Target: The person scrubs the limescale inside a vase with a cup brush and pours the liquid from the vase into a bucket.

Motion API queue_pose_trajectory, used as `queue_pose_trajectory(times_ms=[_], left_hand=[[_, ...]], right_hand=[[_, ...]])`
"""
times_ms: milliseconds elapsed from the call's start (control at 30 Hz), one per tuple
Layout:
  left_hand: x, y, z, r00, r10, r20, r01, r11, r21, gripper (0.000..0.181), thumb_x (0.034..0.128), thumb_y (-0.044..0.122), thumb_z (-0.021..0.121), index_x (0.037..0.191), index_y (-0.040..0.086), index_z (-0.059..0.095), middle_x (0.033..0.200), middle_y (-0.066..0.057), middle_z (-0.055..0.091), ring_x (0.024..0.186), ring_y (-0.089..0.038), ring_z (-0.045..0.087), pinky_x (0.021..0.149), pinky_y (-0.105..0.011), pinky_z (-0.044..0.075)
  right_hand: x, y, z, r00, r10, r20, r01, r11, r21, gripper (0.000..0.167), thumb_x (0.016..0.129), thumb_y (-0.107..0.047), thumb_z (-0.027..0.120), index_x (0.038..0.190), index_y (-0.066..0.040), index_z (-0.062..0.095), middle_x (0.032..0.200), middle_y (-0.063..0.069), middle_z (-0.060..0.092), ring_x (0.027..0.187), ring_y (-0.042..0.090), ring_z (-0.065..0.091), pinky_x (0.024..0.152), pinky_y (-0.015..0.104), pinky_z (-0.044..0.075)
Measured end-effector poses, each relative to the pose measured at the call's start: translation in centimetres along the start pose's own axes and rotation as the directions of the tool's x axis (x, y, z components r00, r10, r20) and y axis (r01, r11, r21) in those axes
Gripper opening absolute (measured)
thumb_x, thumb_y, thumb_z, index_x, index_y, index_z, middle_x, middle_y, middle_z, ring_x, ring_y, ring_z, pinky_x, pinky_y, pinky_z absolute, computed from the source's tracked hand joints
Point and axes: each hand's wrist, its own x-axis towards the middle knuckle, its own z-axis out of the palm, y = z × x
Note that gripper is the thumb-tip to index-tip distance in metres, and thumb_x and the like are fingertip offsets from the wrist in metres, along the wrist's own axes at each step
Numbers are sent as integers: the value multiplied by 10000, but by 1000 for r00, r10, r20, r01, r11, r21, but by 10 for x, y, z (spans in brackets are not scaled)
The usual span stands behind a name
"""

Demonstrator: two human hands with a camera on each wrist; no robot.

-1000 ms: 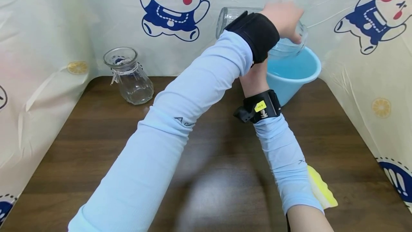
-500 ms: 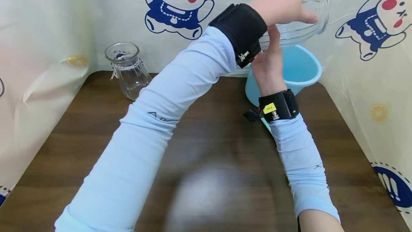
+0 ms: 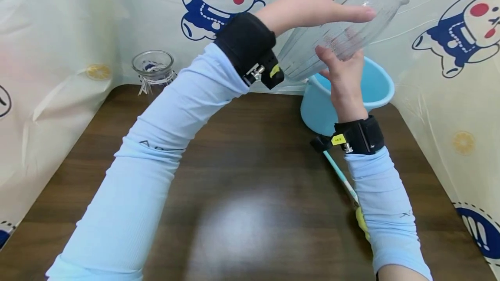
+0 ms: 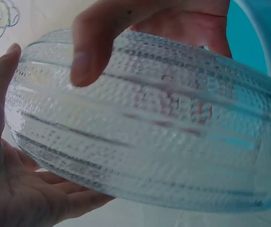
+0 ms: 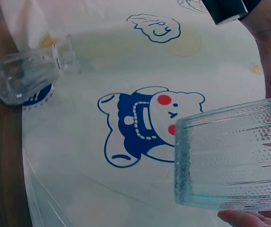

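Note:
A large ribbed glass jar (image 3: pixel 343 34) is held tilted in the air, its mouth end up at the right and its base at the lower left. The left hand (image 3: pixel 316 5) grips it from behind and above, thumb along the near side. From below, the right hand (image 3: pixel 345 81) supports the glass with fingers curled against it. In the left wrist view both hands touch the textured jar (image 4: pixel 140 123). The jar's base end (image 5: pixel 230 161) shows in the right wrist view. Under the jar stands a light blue bucket (image 3: pixel 318 112).
A small glass vase (image 3: pixel 153 68) with a ribbon round its neck stands at the back left, partly behind the left sleeve. Beside the right forearm a light blue stick (image 3: pixel 341 176) with a yellow end (image 3: pixel 361 223) lies on the brown table (image 3: pixel 250 164). Printed cloth hangs behind.
The jar has gone from lying level to tilted, its mouth end raised. The left forearm has moved left and the right one slightly right, uncovering the stick.

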Motion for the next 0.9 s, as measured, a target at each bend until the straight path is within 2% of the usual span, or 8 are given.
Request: queue_pose_trajectory(times_ms=[133, 233, 333, 433, 533, 600, 733, 900], left_hand=[[-14, -8, -9, 1000, 0, -3, 0, 1000, -21, 887, 809, 422, 627, 1451, 137, 87, 1434, 5, 278, 1237, -100, 314, 1033, -248, 265], [-25, -11, -14, 1000, -19, -19, 18, 999, -34, 892, 796, 410, 648, 1450, 143, 103, 1434, -2, 268, 1237, -106, 307, 1037, -253, 268], [-35, -14, -18, 998, -46, -31, 45, 998, -44, 895, 783, 409, 662, 1449, 156, 121, 1428, -4, 276, 1228, -113, 315, 1032, -262, 286], [-47, -17, -22, 997, -67, -40, 65, 996, -53, 889, 768, 420, 675, 1444, 172, 152, 1391, -11, 329, 1195, -129, 353, 1012, -283, 325], [-64, -21, -25, 996, -70, -59, 63, 991, -120, 855, 757, 388, 700, 1422, 160, 212, 1341, -28, 389, 1156, -153, 389, 988, -308, 360], [-77, -26, -25, 995, -70, -74, 56, 983, -174, 821, 757, 348, 711, 1401, 134, 250, 1328, -41, 411, 1151, -169, 396, 986, -327, 363], [-97, -36, -23, 993, -90, -77, 64, 955, -288, 769, 758, 274, 719, 1378, 112, 293, 1328, -66, 422, 1166, -192, 397, 990, -378, 354], [-116, -52, -16, 988, -149, -49, 122, 928, -351, 763, 748, 247, 733, 1379, 139, 318, 1343, -76, 417, 1196, -201, 407, 981, -418, 363]], right_hand=[[1, -4, 0, 997, -67, 33, 71, 987, -144, 687, 701, -127, 746, 1269, -145, 360, 1265, 55, 469, 1153, 215, 440, 911, 429, 430], [0, -7, 1, 989, -125, 82, 139, 971, -194, 685, 670, -87, 749, 1250, -119, 386, 1241, 62, 488, 1143, 222, 447, 927, 381, 407], [-5, -15, 6, 981, -151, 121, 177, 954, -242, 683, 652, -72, 756, 1237, -111, 405, 1223, 57, 499, 1131, 233, 458, 931, 380, 403], [-15, -26, 13, 971, -172, 168, 220, 918, -331, 689, 663, -65, 755, 1251, -82, 395, 1232, 55, 490, 1126, 223, 467, 936, 368, 411], [-26, -34, 21, 956, -192, 221, 268, 877, -398, 688, 673, -48, 748, 1257, -48, 383, 1227, 66, 483, 1107, 211, 481, 924, 339, 422], [-32, -37, 26, 949, -190, 252, 286, 855, -433, 691, 675, -39, 749, 1258, -32, 378, 1219, 73, 486, 1089, 199, 494, 916, 320, 428], [-41, -35, 33, 943, -155, 295, 285, 835, -471, 723, 663, -22, 757, 1271, -12, 366, 1217, 85, 491, 1069, 178, 504, 901, 305, 431], [-49, -20, 37, 939, -92, 331, 269, 797, -540, 824, 641, -31, 792, 1311, 5, 313, 1253, 113, 473, 1104, 186, 486, 913, 313, 421]])
